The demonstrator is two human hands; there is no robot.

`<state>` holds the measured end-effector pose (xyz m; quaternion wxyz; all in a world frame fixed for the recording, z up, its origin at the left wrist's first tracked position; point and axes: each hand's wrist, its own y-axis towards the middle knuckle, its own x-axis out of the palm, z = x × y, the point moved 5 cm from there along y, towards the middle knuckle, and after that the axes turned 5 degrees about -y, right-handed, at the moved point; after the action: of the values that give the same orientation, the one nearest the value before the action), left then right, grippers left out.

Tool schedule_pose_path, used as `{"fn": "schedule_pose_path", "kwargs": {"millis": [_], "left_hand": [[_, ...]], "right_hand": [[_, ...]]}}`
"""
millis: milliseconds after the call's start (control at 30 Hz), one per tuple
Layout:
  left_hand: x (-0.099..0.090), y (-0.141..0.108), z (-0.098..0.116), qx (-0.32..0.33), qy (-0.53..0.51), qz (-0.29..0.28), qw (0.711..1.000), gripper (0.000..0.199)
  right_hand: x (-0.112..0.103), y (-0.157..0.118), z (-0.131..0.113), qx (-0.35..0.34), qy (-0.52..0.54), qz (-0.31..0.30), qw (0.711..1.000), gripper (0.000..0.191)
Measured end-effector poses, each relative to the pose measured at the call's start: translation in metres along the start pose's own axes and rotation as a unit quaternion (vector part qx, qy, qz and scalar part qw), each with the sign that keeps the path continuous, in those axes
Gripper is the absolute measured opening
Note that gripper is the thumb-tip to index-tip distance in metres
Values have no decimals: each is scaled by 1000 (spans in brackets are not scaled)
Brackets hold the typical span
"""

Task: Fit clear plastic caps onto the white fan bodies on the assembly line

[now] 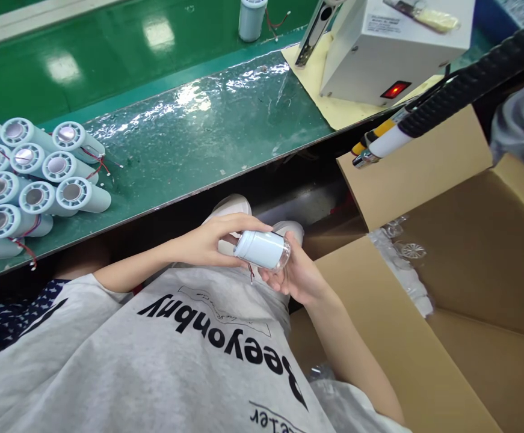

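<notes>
Above my lap, both hands are closed on a light blue cylinder (264, 249) lying roughly sideways. My left hand (214, 240) pinches its left end between thumb and fingers. A thin dark red wire hangs down from that end. A clear plastic cap (284, 254) covers the cylinder's right end, and my right hand (295, 270) grips it there, with the fingers underneath. Part of the right hand's hold is hidden behind the cap. The pile of similar light blue cylinders (31, 186) lies on the green bench to the left, their round ends facing me.
A green workbench (207, 132) runs across the front. On its right stands a white box-shaped machine (392, 54) with a lit red switch. One cylinder (251, 21) stands further back. An open cardboard box (478, 240) with clear plastic caps is at right, below a black corrugated hose (473, 78).
</notes>
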<state>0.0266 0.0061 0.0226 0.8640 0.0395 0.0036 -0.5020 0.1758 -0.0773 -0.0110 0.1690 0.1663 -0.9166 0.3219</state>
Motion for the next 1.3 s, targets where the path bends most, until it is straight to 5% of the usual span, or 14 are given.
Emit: {"fn": "schedule_pose_path", "kwargs": {"millis": [100,200,333,433,500,633,700,933,1133,1200,1300], "left_hand": [[-1,-2,-1,-32,-21,30,999,66],[-2,-3,-2,-64,-47,49,996,67],[0,-4,-2,-90,-84,41,991,68],[1,-4,-4,-112,-113,30,987,72],[1,-3,-6,-114,-120,13,986,77],[-1,-3,-1,-58,-106,-15,993,81],[-1,-4,-1,-53,-118,-25,991,79],[7,-9,-19,-106,-184,-37,977,82],[19,-10,-37,-176,-178,16,968,76],[1,0,-21,-189,-101,45,976,65],[-60,27,18,-182,59,147,970,50]], "right_hand": [[-2,-2,3,-42,-27,4,999,85],[-11,-9,-1,-175,-107,97,974,75],[-12,-26,-12,-372,-282,170,868,76],[-8,-31,-16,-408,-390,169,808,42],[-11,-30,-16,-381,-384,174,823,34],[-18,-26,-9,-299,-223,178,910,54],[-19,-25,-5,-265,-175,174,932,54],[-22,-26,-4,-204,-200,181,941,51],[-12,-16,6,-153,-156,138,966,73],[-32,-21,1,-159,-170,152,960,70],[-117,-55,-19,-172,-200,369,891,61]]}}
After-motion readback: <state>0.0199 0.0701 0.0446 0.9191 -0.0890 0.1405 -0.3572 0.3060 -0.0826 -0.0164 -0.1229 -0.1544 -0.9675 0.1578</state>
